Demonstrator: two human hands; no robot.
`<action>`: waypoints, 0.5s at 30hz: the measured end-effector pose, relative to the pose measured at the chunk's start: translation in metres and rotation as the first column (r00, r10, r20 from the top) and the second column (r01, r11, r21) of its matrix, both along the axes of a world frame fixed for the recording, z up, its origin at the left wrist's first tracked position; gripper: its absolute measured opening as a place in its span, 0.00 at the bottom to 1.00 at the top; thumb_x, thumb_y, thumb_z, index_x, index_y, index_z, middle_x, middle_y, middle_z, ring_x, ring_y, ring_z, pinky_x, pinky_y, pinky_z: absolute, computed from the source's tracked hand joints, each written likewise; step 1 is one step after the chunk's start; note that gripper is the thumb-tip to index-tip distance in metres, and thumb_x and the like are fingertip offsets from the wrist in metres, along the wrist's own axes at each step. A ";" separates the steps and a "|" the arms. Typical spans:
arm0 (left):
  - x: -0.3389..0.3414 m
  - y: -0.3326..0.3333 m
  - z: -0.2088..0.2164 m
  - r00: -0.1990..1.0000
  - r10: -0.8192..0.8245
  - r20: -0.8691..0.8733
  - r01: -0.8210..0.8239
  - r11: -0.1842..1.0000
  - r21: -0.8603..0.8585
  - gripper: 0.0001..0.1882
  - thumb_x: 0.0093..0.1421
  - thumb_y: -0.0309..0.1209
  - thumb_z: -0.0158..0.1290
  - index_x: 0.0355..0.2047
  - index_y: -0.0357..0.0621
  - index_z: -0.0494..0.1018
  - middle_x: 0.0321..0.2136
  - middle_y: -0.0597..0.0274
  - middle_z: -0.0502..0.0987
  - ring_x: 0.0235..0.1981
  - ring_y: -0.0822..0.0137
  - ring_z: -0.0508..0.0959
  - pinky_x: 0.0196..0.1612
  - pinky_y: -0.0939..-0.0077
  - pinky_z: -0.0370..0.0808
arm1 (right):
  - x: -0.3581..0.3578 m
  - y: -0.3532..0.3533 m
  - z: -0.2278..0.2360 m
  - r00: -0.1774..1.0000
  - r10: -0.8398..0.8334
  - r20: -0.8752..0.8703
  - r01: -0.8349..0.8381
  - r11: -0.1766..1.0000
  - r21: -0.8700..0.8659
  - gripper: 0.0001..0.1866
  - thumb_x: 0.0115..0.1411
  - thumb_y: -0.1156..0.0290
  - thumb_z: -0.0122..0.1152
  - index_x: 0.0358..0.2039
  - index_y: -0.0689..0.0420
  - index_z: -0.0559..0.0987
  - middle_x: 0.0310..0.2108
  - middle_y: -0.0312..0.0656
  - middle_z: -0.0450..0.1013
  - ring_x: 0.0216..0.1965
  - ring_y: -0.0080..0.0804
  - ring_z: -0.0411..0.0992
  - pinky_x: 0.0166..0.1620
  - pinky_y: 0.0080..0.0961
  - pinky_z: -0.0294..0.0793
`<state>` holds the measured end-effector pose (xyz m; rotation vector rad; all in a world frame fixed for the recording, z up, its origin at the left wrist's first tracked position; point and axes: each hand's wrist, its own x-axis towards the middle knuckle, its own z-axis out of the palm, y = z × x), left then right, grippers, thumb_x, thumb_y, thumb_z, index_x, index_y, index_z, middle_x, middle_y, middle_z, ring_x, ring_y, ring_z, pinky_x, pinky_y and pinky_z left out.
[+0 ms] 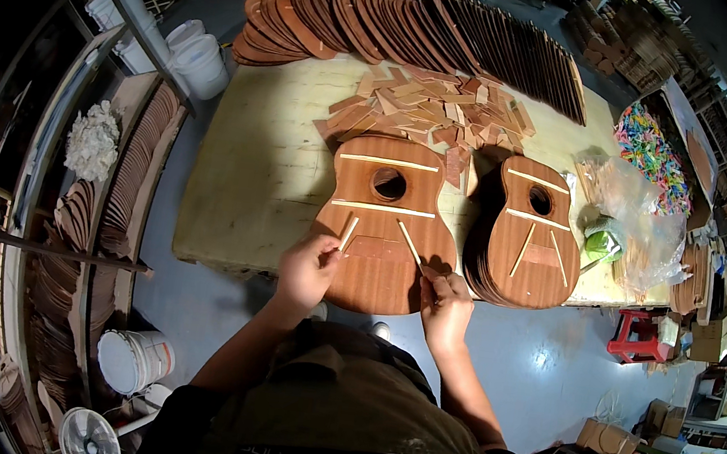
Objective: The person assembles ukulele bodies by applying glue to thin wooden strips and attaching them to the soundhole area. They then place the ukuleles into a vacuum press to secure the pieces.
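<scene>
In front of me a brown guitar-shaped wooden soundboard [375, 278] lies at the table's near edge, with a round sound hole. Two pale wooden strips cross it, an upper strip [389, 163] and a lower strip [383, 209]. My left hand [308, 266] pinches the lower end of a short slanted strip [349, 233] on the board's left side. On its right side, my right hand [446, 301] has its fingers closed at the lower end of another slanted strip [410, 241]. Between the two strips is a reddish thin wood patch [378, 248].
A stack of soundboards [536, 239] with strips on top stands to the right. Beyond lie loose wood pieces [437, 109] and a long row of boards [407, 24]. Plastic bags [634, 206], colourful clips [653, 158] and a red stool [638, 338] are at the right; a rack [130, 171] stands left.
</scene>
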<state>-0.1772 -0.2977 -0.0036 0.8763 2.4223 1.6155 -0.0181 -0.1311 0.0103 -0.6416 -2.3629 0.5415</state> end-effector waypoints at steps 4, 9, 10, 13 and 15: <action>-0.006 0.008 -0.007 0.991 0.004 -0.136 -0.021 0.992 -0.126 0.08 0.51 0.22 0.59 0.32 0.40 0.75 0.25 0.56 0.75 0.24 0.63 0.77 0.28 0.71 0.73 | -0.004 -0.002 -0.011 0.999 0.024 0.046 -0.030 0.993 0.115 0.10 0.49 0.80 0.63 0.35 0.58 0.82 0.25 0.40 0.70 0.27 0.38 0.71 0.30 0.32 0.73; -0.011 0.009 -0.008 0.993 -0.042 -0.107 0.027 0.990 -0.140 0.09 0.50 0.24 0.60 0.34 0.40 0.76 0.26 0.56 0.76 0.25 0.62 0.77 0.30 0.71 0.74 | -0.008 -0.006 -0.015 0.994 0.081 0.070 -0.096 0.966 0.241 0.12 0.50 0.80 0.61 0.37 0.63 0.81 0.31 0.45 0.72 0.30 0.41 0.71 0.32 0.32 0.74; -0.012 0.009 -0.009 0.994 -0.044 -0.098 0.031 0.990 -0.135 0.09 0.51 0.24 0.60 0.34 0.40 0.76 0.26 0.56 0.76 0.26 0.62 0.77 0.31 0.71 0.74 | -0.008 -0.008 -0.014 0.993 0.089 0.074 -0.105 0.966 0.238 0.12 0.50 0.80 0.61 0.37 0.64 0.81 0.32 0.45 0.72 0.31 0.42 0.71 0.32 0.32 0.74; -0.016 0.010 -0.008 0.994 -0.061 -0.085 0.050 0.990 -0.134 0.09 0.51 0.24 0.60 0.35 0.41 0.77 0.27 0.56 0.76 0.26 0.61 0.77 0.31 0.71 0.74 | -0.008 -0.012 -0.009 0.993 0.088 0.073 -0.103 0.969 0.225 0.13 0.49 0.81 0.61 0.37 0.64 0.81 0.32 0.46 0.72 0.31 0.42 0.71 0.33 0.33 0.75; -0.017 0.013 -0.008 0.993 -0.073 -0.098 0.058 0.987 -0.151 0.09 0.51 0.24 0.60 0.35 0.41 0.78 0.27 0.56 0.76 0.26 0.61 0.78 0.31 0.70 0.74 | -0.007 -0.011 -0.010 0.994 0.086 0.066 -0.097 0.975 0.201 0.14 0.48 0.82 0.59 0.38 0.63 0.81 0.31 0.45 0.71 0.31 0.42 0.70 0.33 0.33 0.74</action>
